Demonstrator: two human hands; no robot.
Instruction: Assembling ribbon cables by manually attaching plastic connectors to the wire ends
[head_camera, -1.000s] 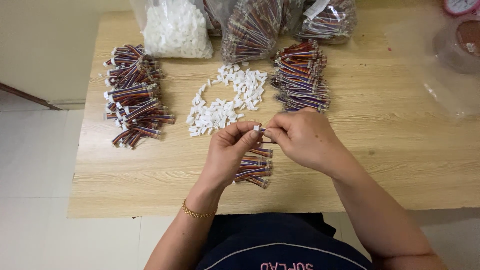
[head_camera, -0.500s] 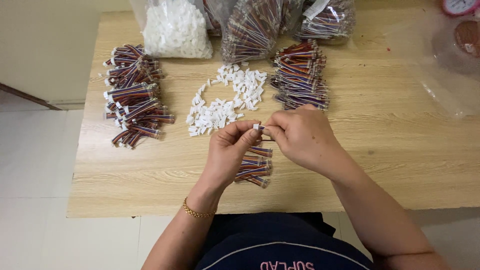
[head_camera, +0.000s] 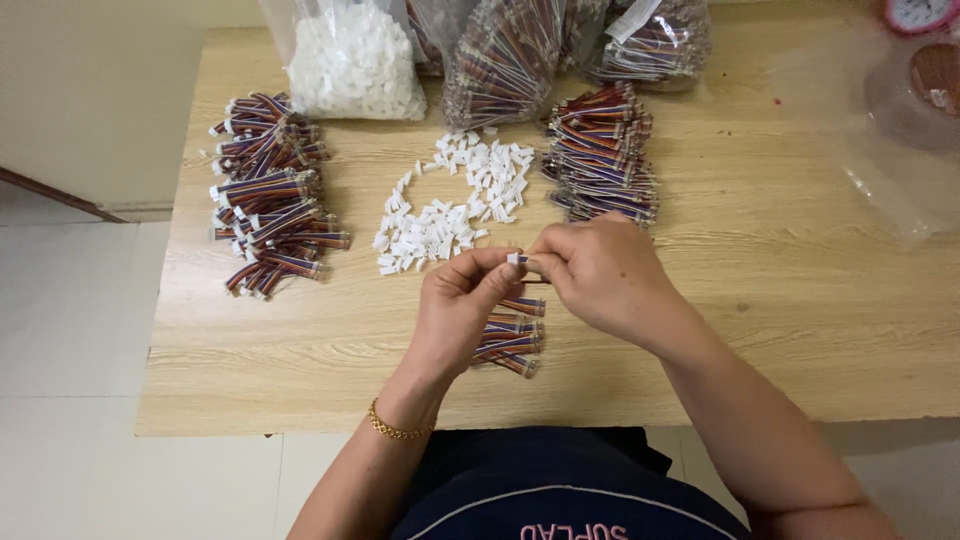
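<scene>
Nearest the body, the left hand (head_camera: 462, 310) and right hand (head_camera: 598, 272) meet above the front part of the surface (head_camera: 780, 330), fingertips pressed together on one small white connector (head_camera: 514, 259). Both hands pinch it — the left from its own side with thumb and forefinger, the right closing in from the other side. The connector sits exactly between the two hands, so neither is nearer; it is held off the surface, not resting on it. Whether a wire is already seated in it I cannot tell, as the fingers hide its ends.

Just under the left hand lies a short bundle of wires (head_camera: 510, 335), red, blue and dark, their long axes running left to right, roughly parallel to the near edge. It lies below and slightly toward the body from the pinched connector, touching neither hand as far as shows.

Beyond the hands is a loose scatter of white connectors (head_camera: 455, 205), near the fingertips and straight ahead. To the far left lies a wire pile (head_camera: 268, 195) — well apart from the left hand. To the right of the scatter, just past the right hand, sits a second wire stack (head_camera: 602, 155). At the far edge stand clear bags: one of white parts (head_camera: 355, 60), others of wires (head_camera: 520, 55).
</scene>
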